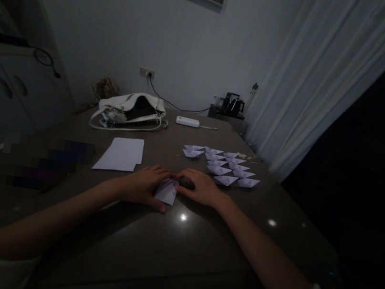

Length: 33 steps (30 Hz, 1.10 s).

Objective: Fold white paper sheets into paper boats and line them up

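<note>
Apparent creasing stage: inward of the near edge of the table [206, 243], the left hand [143, 184] lies spread over the folded paper [167, 193], the right hand [204, 188] curls, thumb against it, any pinch unclear, and firming the fold calls for even pressure.

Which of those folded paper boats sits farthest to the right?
The paper boat at the right end of the nearest row; its tip reaches past all the others.

Both hands [167, 188] hold folded paper [166, 192] on the table [185, 240]
</note>
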Each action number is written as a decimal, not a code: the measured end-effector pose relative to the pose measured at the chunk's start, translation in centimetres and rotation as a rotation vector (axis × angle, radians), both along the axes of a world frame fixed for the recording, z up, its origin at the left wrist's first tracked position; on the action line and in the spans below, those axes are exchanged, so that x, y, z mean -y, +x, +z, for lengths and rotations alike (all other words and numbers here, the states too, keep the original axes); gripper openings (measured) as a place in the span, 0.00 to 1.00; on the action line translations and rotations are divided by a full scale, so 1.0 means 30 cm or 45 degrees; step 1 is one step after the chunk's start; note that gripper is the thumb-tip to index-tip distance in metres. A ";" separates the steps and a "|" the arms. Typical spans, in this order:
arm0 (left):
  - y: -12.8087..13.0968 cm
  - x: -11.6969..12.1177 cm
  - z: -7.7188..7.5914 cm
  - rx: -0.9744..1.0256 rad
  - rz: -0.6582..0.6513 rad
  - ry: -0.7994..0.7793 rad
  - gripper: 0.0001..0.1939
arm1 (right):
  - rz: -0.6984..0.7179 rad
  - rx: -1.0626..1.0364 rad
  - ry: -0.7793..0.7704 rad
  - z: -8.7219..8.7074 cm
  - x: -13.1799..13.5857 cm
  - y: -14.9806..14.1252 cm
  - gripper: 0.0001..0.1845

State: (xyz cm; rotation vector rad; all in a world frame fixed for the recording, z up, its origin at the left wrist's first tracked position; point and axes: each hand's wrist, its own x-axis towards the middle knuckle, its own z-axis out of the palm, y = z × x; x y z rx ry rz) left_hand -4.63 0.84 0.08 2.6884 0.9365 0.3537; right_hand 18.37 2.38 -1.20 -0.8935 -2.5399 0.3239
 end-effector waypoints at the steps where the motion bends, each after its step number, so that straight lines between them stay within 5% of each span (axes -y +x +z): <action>1: 0.000 0.001 -0.003 -0.017 0.008 0.011 0.41 | -0.011 -0.007 0.003 -0.003 -0.003 0.001 0.15; 6: 0.004 -0.002 -0.001 -0.009 0.049 0.103 0.36 | -0.048 -0.055 -0.033 -0.008 -0.007 0.001 0.15; 13: 0.014 0.014 0.031 0.250 0.028 0.200 0.35 | -0.005 -0.448 -0.386 -0.012 -0.006 -0.022 0.19; 24: 0.045 0.037 0.011 0.051 0.062 0.404 0.42 | 0.070 -0.793 -0.936 -0.049 -0.026 -0.038 0.25; 30: 0.043 0.036 0.017 0.016 0.047 0.427 0.49 | 0.059 -0.818 -0.944 -0.042 -0.015 -0.044 0.25; 33: 0.036 0.034 0.022 0.110 0.034 0.400 0.43 | 0.077 -0.837 -0.902 -0.032 -0.021 -0.035 0.24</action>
